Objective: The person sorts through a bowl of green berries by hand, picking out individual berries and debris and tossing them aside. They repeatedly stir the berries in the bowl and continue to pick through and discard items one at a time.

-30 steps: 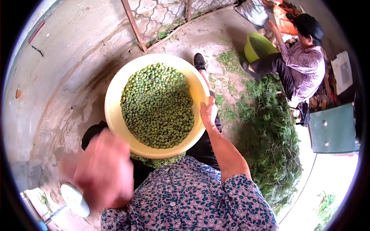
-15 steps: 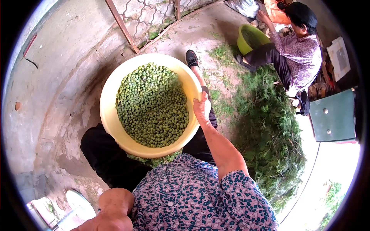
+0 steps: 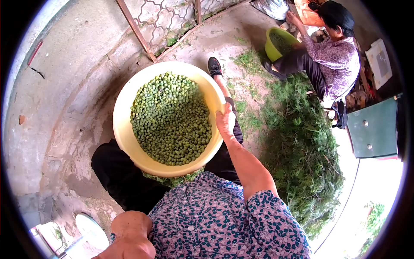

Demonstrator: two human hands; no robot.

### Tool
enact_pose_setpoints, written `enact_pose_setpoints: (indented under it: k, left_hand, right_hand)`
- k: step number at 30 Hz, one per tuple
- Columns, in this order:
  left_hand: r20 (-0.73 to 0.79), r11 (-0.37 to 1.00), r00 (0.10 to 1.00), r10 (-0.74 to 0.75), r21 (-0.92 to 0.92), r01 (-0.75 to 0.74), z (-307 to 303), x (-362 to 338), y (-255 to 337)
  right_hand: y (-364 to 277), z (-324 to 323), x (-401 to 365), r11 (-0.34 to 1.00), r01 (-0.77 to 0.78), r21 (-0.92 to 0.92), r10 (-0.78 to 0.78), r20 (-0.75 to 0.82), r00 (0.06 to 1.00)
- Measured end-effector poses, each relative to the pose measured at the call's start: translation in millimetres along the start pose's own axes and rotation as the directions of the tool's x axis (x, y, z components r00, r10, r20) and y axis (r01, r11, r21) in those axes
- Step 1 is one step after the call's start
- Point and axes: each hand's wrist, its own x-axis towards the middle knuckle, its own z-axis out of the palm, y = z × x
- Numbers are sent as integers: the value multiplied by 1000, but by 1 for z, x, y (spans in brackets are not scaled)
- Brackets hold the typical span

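Yellow basin (image 3: 122, 125) rests on the person's lap, well filled with small round green pods (image 3: 172, 121); a thick heap of green cuttings (image 3: 302, 151) lies unpicked on the ground to the right. Right hand (image 3: 226, 123) grips the basin's right rim. Left hand (image 3: 129, 235) hangs low at the side with its fingers hidden, so I cannot tell its grip. Bare concrete (image 3: 64, 99) lies open to the left; a metal gate (image 3: 168, 21) stands beyond.

A: Basin?
B: Yellow basin (image 3: 123, 129) on the lap, filled with small green fruits (image 3: 172, 116).
A: Hands?
B: The right hand (image 3: 225, 123) grips its rim.
A: Surroundings?
B: Cut greenery (image 3: 302, 151) heaped on the ground; another person (image 3: 336, 64) sits by a green bucket (image 3: 276, 45).
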Motion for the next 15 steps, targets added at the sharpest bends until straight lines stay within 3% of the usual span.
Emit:
enact_pose_setpoints:
  k: [1,3,5,10,15]
  left_hand:
    - [1,1000,1000,-1,-2,1,2,2,-5]
    - [47,981,984,173,81,-177,9,15,-24]
    - [102,958,953,285,13,-288,8,24,-37]
    - [164,918,905,393,-124,-376,5,30,-44]
    - [191,886,870,454,-198,-419,6,32,-51]
  right_hand:
    - [2,0,-1,999,30,-12,-31,-19,999]
    - [3,2,0,999,41,-17,-41,-35,999]
    - [2,0,-1,998,51,-24,-52,-49,997]
    - [-2,-4,2,999,-32,13,31,65,997]
    - [8,1,-5,999,44,-29,-41,80,996]
